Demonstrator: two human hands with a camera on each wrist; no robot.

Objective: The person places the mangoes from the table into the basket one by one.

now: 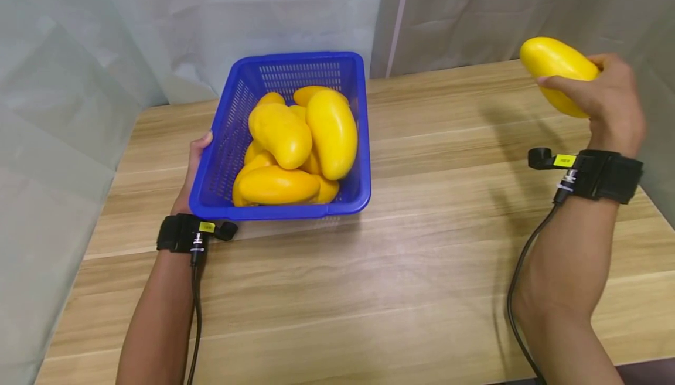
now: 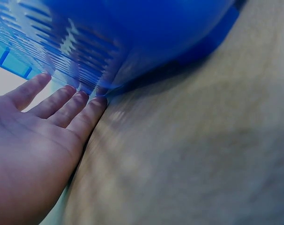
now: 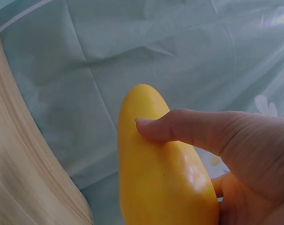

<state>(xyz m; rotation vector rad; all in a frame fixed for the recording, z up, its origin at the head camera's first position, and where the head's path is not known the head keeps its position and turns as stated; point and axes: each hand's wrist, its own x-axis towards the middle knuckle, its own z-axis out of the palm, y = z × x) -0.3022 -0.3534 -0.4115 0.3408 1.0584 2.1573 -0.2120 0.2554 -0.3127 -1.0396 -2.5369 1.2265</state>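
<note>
High over the right side of the table, my right hand (image 1: 616,96) grips a smooth yellow mango (image 1: 559,65). Its thumb lies across the mango's face in the right wrist view, while most of the other fingers are hidden behind the fruit. A blue plastic basket (image 1: 285,213) with slotted walls holds several yellow mangoes (image 1: 279,133) piled together. My left hand (image 1: 194,162) is at the basket's left side. In the left wrist view its fingers (image 2: 62,101) reach out nearly straight, with the tips against the slotted wall, low down by the tabletop.
A wood-grain table (image 1: 422,291) lies under both arms. Pale curtain-like sheets (image 1: 295,10) hang behind and beside it. Each wrist wears a black strap (image 1: 606,175) with a small camera, and a cable (image 1: 519,273) runs back along each forearm.
</note>
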